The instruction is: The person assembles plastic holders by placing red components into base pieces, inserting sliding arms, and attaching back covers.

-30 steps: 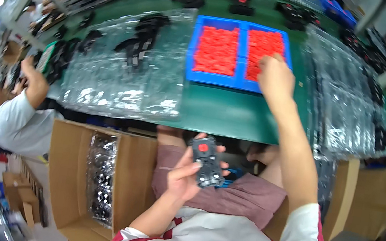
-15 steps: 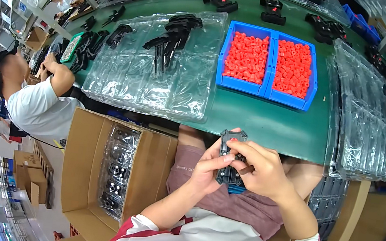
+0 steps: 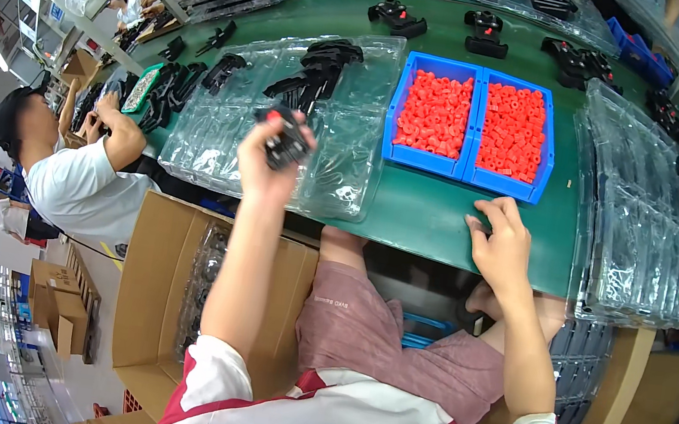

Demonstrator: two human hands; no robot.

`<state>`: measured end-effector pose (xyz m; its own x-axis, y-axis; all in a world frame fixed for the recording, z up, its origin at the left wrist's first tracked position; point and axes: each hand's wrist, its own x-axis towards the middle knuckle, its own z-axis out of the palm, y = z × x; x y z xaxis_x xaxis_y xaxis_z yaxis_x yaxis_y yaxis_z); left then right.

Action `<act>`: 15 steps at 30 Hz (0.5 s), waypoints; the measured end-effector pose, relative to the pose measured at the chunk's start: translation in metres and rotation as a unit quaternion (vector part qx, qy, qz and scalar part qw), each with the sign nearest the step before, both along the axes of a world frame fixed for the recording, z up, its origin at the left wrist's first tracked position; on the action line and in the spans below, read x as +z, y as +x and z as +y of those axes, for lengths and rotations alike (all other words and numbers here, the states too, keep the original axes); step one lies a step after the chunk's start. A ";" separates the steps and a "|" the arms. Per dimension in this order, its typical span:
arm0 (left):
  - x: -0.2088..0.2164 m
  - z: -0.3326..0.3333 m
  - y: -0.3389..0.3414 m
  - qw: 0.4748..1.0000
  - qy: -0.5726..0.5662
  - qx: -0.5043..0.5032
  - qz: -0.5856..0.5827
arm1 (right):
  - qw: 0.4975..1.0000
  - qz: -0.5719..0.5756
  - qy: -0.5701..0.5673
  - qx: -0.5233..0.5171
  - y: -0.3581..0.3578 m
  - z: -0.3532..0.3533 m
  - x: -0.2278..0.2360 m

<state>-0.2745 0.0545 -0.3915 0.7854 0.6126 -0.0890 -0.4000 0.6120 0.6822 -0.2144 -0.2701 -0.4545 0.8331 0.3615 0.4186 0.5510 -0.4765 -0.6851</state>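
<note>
My left hand [image 3: 264,162] grips a black plastic part [image 3: 286,151] with a small red piece on it, held up over the clear plastic tray [image 3: 210,146]. More black parts [image 3: 326,63] lie in a heap on that tray, just beyond the hand. My right hand [image 3: 502,239] hovers at or rests on the green table's near side, its fingers loosely bent and thumb apart, with nothing visible in them. In front of it stand two joined blue bins [image 3: 472,127], filled with small red plastic pieces [image 3: 512,128].
Stacked clear trays [image 3: 644,237] line the table's right side. An open cardboard box [image 3: 151,290] with clear packs stands below the table, left of my legs. Black assemblies [image 3: 486,35] sit along the back. A co-worker [image 3: 71,174] works at the left.
The black part has gone from above my lap, where both hands held it, up and left over the tray in my left hand. My right hand let go and moved forward toward the bins.
</note>
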 end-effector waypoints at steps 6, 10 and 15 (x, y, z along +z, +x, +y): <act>-0.027 0.112 0.032 0.997 -0.068 0.025 0.011 | 0.999 -0.030 -0.017 -0.018 0.000 0.003 -0.005; -0.027 0.117 0.038 0.999 -0.029 0.001 0.016 | 0.999 -0.007 -0.024 -0.021 -0.001 0.000 -0.003; -0.017 0.095 0.029 1.000 0.022 -0.001 -0.017 | 1.000 0.000 -0.023 -0.020 0.000 -0.001 -0.003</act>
